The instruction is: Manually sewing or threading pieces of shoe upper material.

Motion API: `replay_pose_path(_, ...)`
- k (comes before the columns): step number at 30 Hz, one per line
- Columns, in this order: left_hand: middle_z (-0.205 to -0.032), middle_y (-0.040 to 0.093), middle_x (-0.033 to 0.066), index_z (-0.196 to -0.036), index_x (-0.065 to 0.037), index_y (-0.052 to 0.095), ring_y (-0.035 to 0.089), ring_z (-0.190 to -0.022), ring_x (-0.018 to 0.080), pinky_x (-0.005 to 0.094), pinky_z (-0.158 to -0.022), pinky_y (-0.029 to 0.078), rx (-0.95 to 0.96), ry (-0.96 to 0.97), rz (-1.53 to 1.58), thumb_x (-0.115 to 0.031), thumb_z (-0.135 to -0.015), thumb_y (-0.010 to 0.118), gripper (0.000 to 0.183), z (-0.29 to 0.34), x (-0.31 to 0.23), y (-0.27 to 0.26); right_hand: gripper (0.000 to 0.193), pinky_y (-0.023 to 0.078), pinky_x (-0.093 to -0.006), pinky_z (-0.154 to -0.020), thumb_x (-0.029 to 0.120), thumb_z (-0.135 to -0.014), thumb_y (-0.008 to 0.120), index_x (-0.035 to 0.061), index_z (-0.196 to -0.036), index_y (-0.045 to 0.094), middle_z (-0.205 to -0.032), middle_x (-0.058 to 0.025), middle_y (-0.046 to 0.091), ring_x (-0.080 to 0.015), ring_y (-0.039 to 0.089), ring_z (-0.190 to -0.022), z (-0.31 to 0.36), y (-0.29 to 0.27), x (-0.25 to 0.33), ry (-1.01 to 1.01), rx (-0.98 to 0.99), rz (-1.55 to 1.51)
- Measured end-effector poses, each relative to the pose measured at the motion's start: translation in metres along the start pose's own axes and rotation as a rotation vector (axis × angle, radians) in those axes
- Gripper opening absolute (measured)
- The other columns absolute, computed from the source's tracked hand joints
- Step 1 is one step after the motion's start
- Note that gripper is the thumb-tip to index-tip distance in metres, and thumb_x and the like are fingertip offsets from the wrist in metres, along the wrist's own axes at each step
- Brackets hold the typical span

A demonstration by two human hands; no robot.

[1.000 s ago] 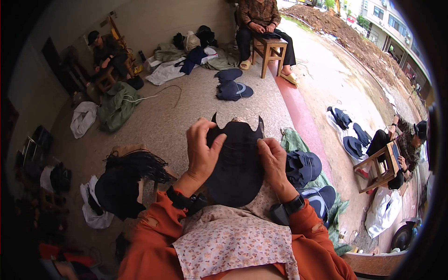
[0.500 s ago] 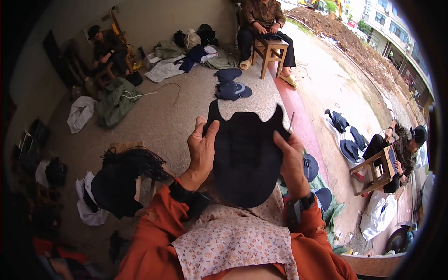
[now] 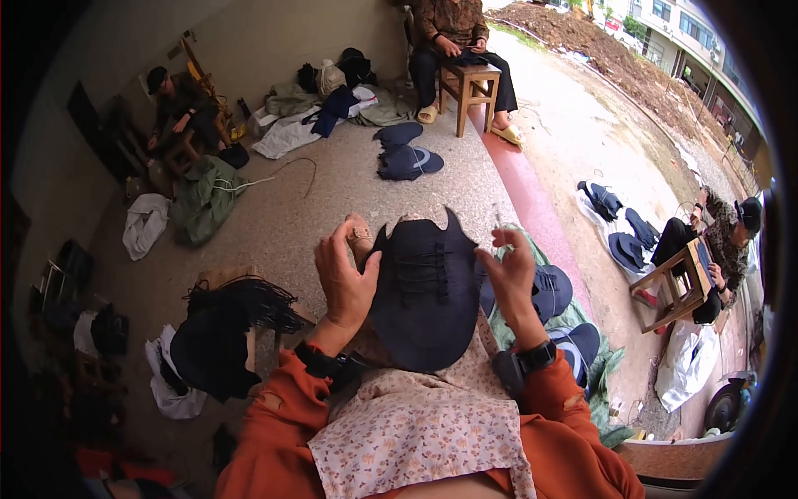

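Note:
A dark navy shoe upper (image 3: pixel 426 320) lies spread on my lap, its rounded toe end toward me and two pointed ends away. Black laces (image 3: pixel 428 270) run across it in rows. My left hand (image 3: pixel 342 279) is open beside its left edge, the thumb near the fabric. My right hand (image 3: pixel 514 279) is raised at the right edge, apart from the upper. Its fingers are bent around a thin rod (image 3: pixel 496 214), which shows only faintly. A floral apron (image 3: pixel 416 424) covers my lap under the upper.
On the left, a bundle of black laces (image 3: pixel 258 303) and dark shoe pieces (image 3: pixel 208 349) rest on a stool. Laced uppers (image 3: pixel 549 291) lie on green cloth at right. Two more (image 3: pixel 407 162) lie on the floor ahead. Several seated people work nearby, one at a wooden stool (image 3: pixel 470 83).
The upper has turned over: its plain face showed before, its laced face shows now. Both hands have let go of its pointed ends. The view has shifted slightly.

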State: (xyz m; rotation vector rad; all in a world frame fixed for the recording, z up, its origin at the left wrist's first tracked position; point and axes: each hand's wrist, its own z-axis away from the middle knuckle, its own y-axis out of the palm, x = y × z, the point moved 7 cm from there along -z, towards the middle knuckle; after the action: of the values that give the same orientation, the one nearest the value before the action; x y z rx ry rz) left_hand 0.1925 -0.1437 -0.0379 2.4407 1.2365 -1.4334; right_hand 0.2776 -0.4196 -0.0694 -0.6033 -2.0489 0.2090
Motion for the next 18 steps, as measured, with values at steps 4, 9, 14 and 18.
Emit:
replay_pose_path(4, -0.112, 0.062, 0.0069, -0.110, -0.008, 0.063, 0.057, -0.109, 0.0272, 0.0423, -0.099, 0.037, 0.189, 0.616, -0.188, -0.001, -0.081, 0.069, 0.030, -0.011, -0.064, 0.006, 0.014, 0.043, -0.0226, -0.058, 0.008, -0.086, 0.075, 0.0015, -0.093, 0.066, -0.080, 0.0016, 0.064, -0.0045, 0.054, -0.066, 0.007, 0.005, 0.032, 0.273, 0.301, -0.521)
replay_pose_path(9, -0.095, 0.065, 0.0005, -0.094, -0.009, 0.066, 0.062, -0.088, 0.0193, 0.0341, -0.090, 0.039, 0.533, 0.381, 0.052, -0.007, -0.082, 0.074, 0.014, -0.022, -0.046, 0.041, 0.013, 0.040, -0.0183, -0.056, 0.011, -0.089, 0.072, 0.0000, -0.094, 0.068, -0.078, 0.0001, 0.067, -0.0032, 0.056, -0.065, 0.036, 0.053, 0.031, 0.468, 0.500, -0.741)
replay_pose_path(14, -0.093, 0.066, -0.0003, -0.087, -0.011, 0.071, 0.062, -0.079, 0.0137, 0.0281, -0.087, 0.038, 0.627, 0.220, 0.101, -0.013, -0.081, 0.077, 0.009, -0.026, -0.028, 0.047, 0.013, 0.034, -0.0183, -0.049, 0.016, -0.088, 0.069, 0.0033, -0.090, 0.067, -0.074, 0.0006, 0.064, -0.0024, 0.049, -0.055, 0.039, 0.057, 0.027, 0.645, 0.509, -0.686)
replay_pose_path(18, -0.091, 0.065, -0.0014, -0.085, -0.010, 0.074, 0.050, -0.089, 0.0162, 0.0277, -0.075, 0.045, 0.579, 0.302, 0.084, -0.010, -0.079, 0.078, 0.008, -0.026, -0.031, 0.048, 0.013, 0.026, -0.0191, -0.038, 0.015, -0.090, 0.066, 0.0023, -0.091, 0.065, -0.069, 0.0005, 0.061, -0.0030, 0.042, -0.043, 0.036, 0.060, 0.024, 0.715, 0.494, -0.742)
